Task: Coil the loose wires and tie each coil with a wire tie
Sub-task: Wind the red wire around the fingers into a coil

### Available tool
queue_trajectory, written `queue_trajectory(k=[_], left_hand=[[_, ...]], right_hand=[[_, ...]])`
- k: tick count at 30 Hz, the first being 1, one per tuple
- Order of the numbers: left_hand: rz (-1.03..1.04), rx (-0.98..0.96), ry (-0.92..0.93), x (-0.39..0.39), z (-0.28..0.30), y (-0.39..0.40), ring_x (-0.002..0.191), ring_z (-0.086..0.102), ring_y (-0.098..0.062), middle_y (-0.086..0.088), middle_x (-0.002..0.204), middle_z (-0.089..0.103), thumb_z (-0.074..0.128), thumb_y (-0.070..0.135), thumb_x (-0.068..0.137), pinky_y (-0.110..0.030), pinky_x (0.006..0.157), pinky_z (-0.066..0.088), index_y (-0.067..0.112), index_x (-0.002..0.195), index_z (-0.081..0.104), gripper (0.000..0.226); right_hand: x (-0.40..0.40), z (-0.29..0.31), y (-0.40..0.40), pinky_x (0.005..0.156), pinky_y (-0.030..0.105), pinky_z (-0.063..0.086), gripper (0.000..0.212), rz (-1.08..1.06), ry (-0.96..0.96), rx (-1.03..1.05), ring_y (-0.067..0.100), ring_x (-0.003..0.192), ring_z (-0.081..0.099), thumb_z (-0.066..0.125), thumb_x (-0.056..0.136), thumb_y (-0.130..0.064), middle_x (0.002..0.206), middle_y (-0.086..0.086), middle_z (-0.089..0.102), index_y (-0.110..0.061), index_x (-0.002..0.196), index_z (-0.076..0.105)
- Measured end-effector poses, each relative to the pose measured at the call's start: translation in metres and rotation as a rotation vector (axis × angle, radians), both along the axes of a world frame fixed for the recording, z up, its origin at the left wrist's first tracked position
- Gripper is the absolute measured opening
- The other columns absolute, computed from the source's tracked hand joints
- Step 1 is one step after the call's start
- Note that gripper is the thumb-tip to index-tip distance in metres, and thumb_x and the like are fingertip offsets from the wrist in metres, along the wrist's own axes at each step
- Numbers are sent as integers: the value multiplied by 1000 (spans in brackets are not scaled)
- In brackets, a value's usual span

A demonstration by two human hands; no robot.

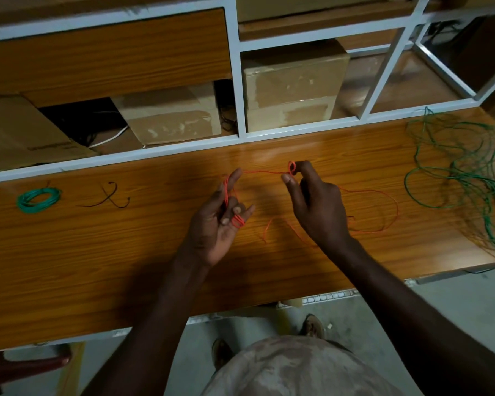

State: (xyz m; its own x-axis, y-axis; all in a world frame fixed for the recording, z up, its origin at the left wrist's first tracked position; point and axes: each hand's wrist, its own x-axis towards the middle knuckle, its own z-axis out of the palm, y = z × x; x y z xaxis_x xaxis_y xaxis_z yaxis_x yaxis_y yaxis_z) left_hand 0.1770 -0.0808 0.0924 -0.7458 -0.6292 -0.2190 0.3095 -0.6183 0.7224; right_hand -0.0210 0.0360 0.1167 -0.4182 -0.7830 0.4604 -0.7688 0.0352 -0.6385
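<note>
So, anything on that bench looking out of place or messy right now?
Only the loose green wire: a tangled heap at the bench's right end, with strands trailing over the edge. The green coil and black wire ties lie tidy on the left; the red wire runs between both hands.

A wood-grain worktop with a pale metal edge is seen spread beneath and around the hands. Beyond the hands, a white-framed shelving unit with wooden panels is set against the worktop's far side. Cardboard boxes are stored in its bays: one straight ahead, one ahead to the left, and a tilted one farther left. A grey concrete floor is shown below the near edge. A warm sheen is cast on the wood ahead.
</note>
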Motion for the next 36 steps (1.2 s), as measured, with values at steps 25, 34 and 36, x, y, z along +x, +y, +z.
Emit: queue_trajectory(k=[25,34,36], left_hand=[[-43,-12,30,-3,2,1,65,53,-10,6,53,42,53,36,107,-56,130,22,15,157,51,55],[-28,29,133,7,7,-7,59,51,-5,8,51,46,42,33,110,-59,131,20,10,161,43,56],[-30,51,171,10,10,-11,60,51,-5,8,53,48,41,34,111,-59,130,21,11,161,42,55]], right_hand=[[-44,-3,-29,60,42,64,18,-189,-194,348,17,73,74,61,106,-14,90,5,76,-8,121,67],[-81,-6,-37,49,15,45,27,119,-87,604,8,63,63,59,104,5,93,2,71,-16,106,76],[-77,-8,-34,62,18,52,30,257,12,644,14,79,71,59,102,6,102,4,76,-17,110,77]])
